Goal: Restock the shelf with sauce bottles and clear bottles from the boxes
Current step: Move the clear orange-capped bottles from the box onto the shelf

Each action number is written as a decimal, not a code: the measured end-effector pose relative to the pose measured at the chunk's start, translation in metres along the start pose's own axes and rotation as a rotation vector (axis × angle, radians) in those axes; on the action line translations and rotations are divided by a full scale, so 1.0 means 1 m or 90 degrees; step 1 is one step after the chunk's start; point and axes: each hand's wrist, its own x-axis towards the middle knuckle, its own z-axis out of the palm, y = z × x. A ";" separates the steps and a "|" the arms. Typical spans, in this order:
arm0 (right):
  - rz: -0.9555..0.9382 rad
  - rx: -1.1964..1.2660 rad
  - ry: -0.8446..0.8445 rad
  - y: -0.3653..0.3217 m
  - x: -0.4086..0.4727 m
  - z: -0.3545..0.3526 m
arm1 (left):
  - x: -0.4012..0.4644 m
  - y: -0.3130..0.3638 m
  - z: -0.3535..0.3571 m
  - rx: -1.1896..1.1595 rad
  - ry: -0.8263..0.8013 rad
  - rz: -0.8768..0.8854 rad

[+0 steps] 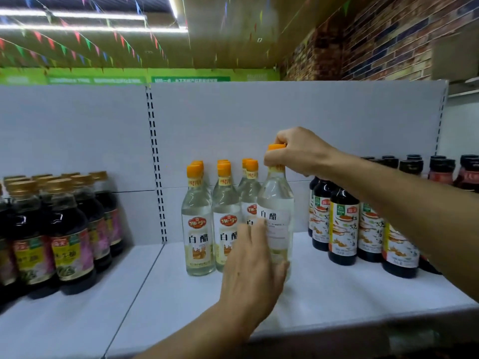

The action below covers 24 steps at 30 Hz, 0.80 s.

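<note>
A clear bottle (277, 203) with an orange cap and white label stands upright on the white shelf (324, 288), at the right end of a group of clear bottles (198, 224). My right hand (298, 151) pinches its cap and neck from above. My left hand (252, 270) wraps around its lower body from the front left. Dark sauce bottles with orange-patterned labels (343, 226) stand just to the right, partly hidden by my right forearm.
Dark sauce bottles with gold caps (67, 237) fill the left shelf section. More dark bottles with black caps (440, 169) line the far right. A slotted upright (156, 164) divides the back panel. Bare shelf lies in front of the clear bottles.
</note>
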 end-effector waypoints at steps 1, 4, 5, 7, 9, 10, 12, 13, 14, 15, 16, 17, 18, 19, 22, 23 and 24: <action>0.009 -0.024 0.003 0.003 0.005 0.007 | 0.001 -0.004 0.004 0.030 -0.017 0.031; 0.041 -0.130 0.024 0.012 0.017 0.027 | 0.005 -0.015 0.016 0.117 -0.094 0.104; 0.050 -0.165 0.031 0.015 0.020 0.033 | 0.008 -0.018 0.020 0.142 -0.112 0.118; 0.058 -0.229 0.048 0.018 0.026 0.041 | 0.016 -0.023 0.026 0.170 -0.147 0.124; 0.049 -0.298 0.062 0.021 0.033 0.047 | 0.023 -0.027 0.032 0.205 -0.187 0.129; 0.041 -0.330 0.068 0.022 0.036 0.050 | 0.026 -0.029 0.034 0.224 -0.208 0.131; 0.033 -0.369 0.082 0.025 0.040 0.055 | 0.030 -0.034 0.038 0.254 -0.236 0.135; 0.037 -0.377 0.089 0.026 0.042 0.058 | 0.032 -0.036 0.039 0.266 -0.243 0.137; 0.041 -0.381 0.096 0.026 0.043 0.060 | 0.034 -0.039 0.041 0.278 -0.249 0.140; 0.044 -0.385 0.102 0.027 0.045 0.063 | 0.034 -0.041 0.042 0.287 -0.254 0.143; 0.042 -0.391 0.107 0.028 0.047 0.065 | 0.034 -0.042 0.044 0.294 -0.259 0.147; 0.036 -0.399 0.111 0.029 0.048 0.067 | 0.034 -0.044 0.045 0.299 -0.265 0.150; 0.028 -0.410 0.117 0.031 0.049 0.069 | 0.034 -0.045 0.047 0.303 -0.268 0.149; 0.019 -0.422 0.122 0.033 0.050 0.071 | 0.035 -0.047 0.047 0.307 -0.268 0.147; 0.007 -0.450 0.111 0.038 0.055 0.076 | 0.038 -0.052 0.048 0.314 -0.260 0.141; 0.009 -0.454 0.095 0.039 0.058 0.078 | 0.039 -0.054 0.048 0.312 -0.257 0.139; 0.016 -0.453 0.077 0.039 0.060 0.079 | 0.039 -0.056 0.049 0.308 -0.255 0.136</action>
